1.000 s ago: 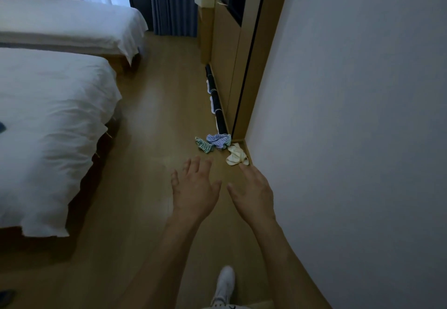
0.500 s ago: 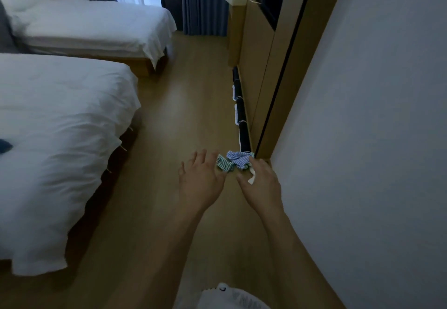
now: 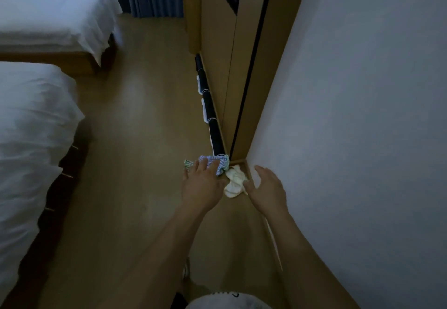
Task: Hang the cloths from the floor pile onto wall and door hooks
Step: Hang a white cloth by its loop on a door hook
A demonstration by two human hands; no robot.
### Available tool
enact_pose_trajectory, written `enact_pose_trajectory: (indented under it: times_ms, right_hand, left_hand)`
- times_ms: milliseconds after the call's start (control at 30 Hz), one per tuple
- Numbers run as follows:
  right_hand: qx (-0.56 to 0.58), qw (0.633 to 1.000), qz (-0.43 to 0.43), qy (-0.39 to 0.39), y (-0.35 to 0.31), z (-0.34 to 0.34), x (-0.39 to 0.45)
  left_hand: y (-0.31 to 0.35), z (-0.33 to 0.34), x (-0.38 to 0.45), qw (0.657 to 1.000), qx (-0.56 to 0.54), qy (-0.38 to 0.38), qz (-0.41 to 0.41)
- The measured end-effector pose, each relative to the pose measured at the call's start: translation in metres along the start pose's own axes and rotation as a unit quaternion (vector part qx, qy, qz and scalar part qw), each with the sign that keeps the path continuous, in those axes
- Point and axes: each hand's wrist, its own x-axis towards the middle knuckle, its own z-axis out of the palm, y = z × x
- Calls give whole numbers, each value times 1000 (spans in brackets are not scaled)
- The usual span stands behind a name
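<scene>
Partly hidden: green cloth [image 3: 187, 164] behind left hand [image 3: 202, 186]

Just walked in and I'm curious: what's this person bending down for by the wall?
A person is reaching for a small pile of cloths on the floor where the wall meets the wooden panel. The left hand is over the blue striped cloth, fingers spread. The right hand is open beside the cream cloth. Nothing looks lifted yet. A green cloth peeks out at the left.
</scene>
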Motion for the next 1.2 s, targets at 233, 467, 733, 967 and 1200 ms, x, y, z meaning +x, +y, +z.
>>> enact_pose_trajectory:
  times_ms: [233, 467, 733, 967, 1200]
  right_hand:
    - [-23, 995, 86, -44, 1, 29, 125]
    - [-49, 980, 168, -98, 5, 57, 222]
    - [-53, 965, 224, -124, 38, 119, 297]
    - [-64, 955, 243, -160, 116, 192, 356]
    - [-105, 948, 221, -204, 215, 285, 419]
  left_hand:
    - [-15, 29, 141, 992, 45, -84, 83]
    - [-48, 56, 260, 982, 64, -147, 104]
    - [-72, 120, 346, 963, 106, -205, 136]
    - [-88, 239, 405, 947, 126, -247, 160]
    - [-110, 386, 455, 939, 127, -281, 155]
